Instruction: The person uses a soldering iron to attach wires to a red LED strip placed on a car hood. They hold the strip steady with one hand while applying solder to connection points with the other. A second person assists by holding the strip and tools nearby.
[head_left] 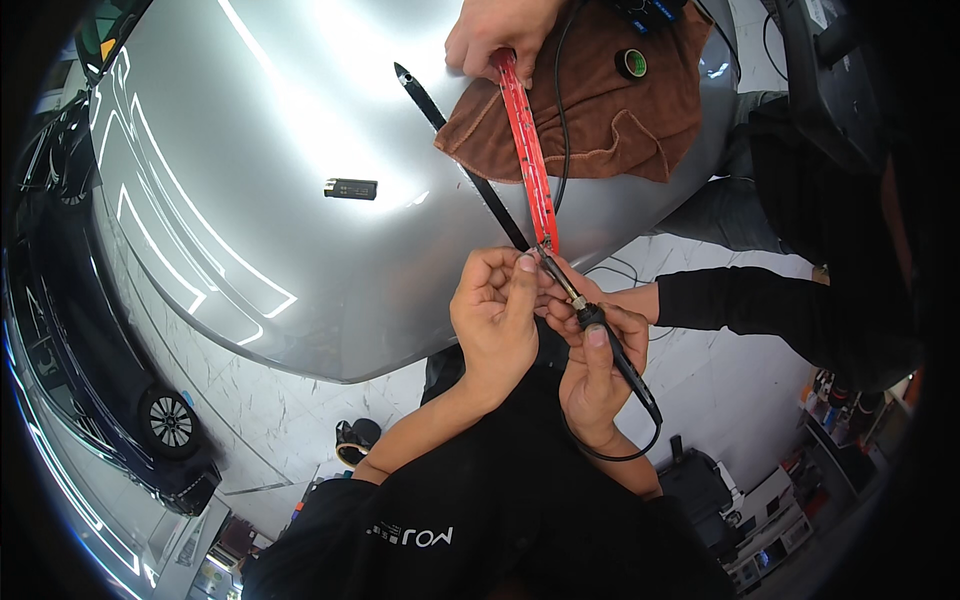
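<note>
Soldering iron in your right hand, its tip at the near end of a red strip

The soldering iron (592,316) sits in your right hand (590,375), thumb and fingers wrapped narrowly around the top of its black handle. Its metal shaft slants from your right fingers up toward the fingertips of your left hand, and its tip is right at the end of the red strip (528,150); whether the two touch, you cannot tell from here. The iron's cord (640,452) loops beneath your right hand.

Your left hand (495,320) is drawn into a narrow pinch, thumb against curled fingers, just left of the tip. You cannot tell what, if anything, lies in that pinch.

The red strip runs away from your fingertips to a co-worker's hand (505,30), which grips the far end. Another hand (590,288), in a black sleeve, reaches in from the right behind your right hand, partly hidden.

Beyond your left hand, a black strip (490,205) slants away to the left of the red one. Ahead of both your hands, a brown cloth (620,110) lies on the silver hood (300,260), bearing a small round container (631,64). Farther to the left of your left hand, a small black lighter (350,188) rests on the hood; well beyond it stands a dark car (95,340).
</note>
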